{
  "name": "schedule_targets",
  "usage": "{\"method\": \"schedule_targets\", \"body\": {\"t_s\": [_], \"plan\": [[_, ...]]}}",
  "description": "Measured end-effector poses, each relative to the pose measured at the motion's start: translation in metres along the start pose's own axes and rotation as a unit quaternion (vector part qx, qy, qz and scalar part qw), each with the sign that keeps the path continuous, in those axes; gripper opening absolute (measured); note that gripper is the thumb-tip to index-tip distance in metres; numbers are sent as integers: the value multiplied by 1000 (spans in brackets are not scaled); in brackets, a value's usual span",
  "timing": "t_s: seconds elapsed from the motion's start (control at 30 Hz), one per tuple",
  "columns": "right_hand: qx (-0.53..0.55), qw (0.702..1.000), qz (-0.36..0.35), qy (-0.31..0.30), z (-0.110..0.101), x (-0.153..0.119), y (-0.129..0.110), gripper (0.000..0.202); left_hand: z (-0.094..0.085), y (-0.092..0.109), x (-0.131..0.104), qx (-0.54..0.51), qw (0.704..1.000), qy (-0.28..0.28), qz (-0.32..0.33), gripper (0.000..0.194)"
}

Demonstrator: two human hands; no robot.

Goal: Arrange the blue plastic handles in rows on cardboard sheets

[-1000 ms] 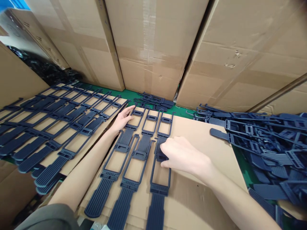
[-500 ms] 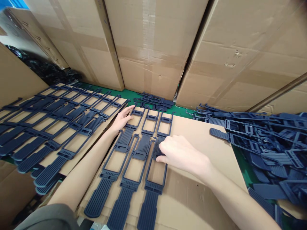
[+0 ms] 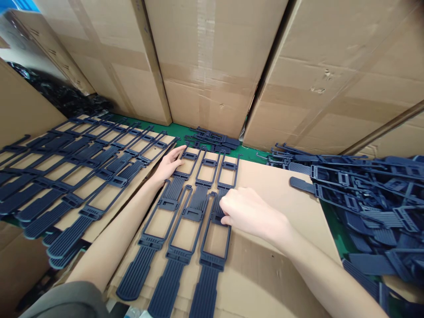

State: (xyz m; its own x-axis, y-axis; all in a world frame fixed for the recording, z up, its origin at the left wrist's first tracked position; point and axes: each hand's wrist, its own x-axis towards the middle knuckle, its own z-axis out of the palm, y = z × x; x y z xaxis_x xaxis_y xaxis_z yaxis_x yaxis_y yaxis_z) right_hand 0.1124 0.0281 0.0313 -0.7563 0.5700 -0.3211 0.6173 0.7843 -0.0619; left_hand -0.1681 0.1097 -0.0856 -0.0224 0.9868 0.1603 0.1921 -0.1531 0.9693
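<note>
Dark blue plastic pieces, each with a ribbed paddle and a hooked rectangular frame, lie in two overlapping rows on a cardboard sheet (image 3: 265,274). My right hand (image 3: 251,214) is closed, fingers curled and pressed together, at the hooked end of the near-right plastic piece (image 3: 212,261); its fingertips are partly hidden. Stretched along the sheet's left edge, my left hand (image 3: 169,165) has its thumb by the far-left plastic piece (image 3: 190,156). Beside the near-right piece lie a middle one (image 3: 179,256) and a left one (image 3: 150,243).
A second cardboard sheet (image 3: 155,152) on the left bears several rows of similar pieces. To the right is a jumbled heap of them (image 3: 371,207), and a small pile (image 3: 215,140) lies behind on the green surface (image 3: 175,129). Large cartons (image 3: 212,66) stand along the back.
My right thumb has drawn in slightly towards the fingers. The near-right piece seems to have shifted a touch to the right. My left hand has stayed in place.
</note>
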Motion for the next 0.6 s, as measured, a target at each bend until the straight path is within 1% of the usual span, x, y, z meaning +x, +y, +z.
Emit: {"method": "schedule_targets", "body": {"t_s": [0.23,0.37,0.43,0.5,0.6], "plan": [[9,1000,8,-12,-1,-1,-1,15,1,0,0,1,1000,3,7,71],[8,1000,-8,-5,0,1,1,14,1,2,-1,-3,1000,-2,4,70],[14,1000,-9,3,-5,-3,2,17,2,2,-2,-12,1000,-1,3,70],[21,1000,-13,16,-14,-16,0,19,2,2,-2,-19,1000,0,1,69],[44,996,-45,60,-22,-56,-6,21,1,1,-1,-16,1000,5,6,69]]}}
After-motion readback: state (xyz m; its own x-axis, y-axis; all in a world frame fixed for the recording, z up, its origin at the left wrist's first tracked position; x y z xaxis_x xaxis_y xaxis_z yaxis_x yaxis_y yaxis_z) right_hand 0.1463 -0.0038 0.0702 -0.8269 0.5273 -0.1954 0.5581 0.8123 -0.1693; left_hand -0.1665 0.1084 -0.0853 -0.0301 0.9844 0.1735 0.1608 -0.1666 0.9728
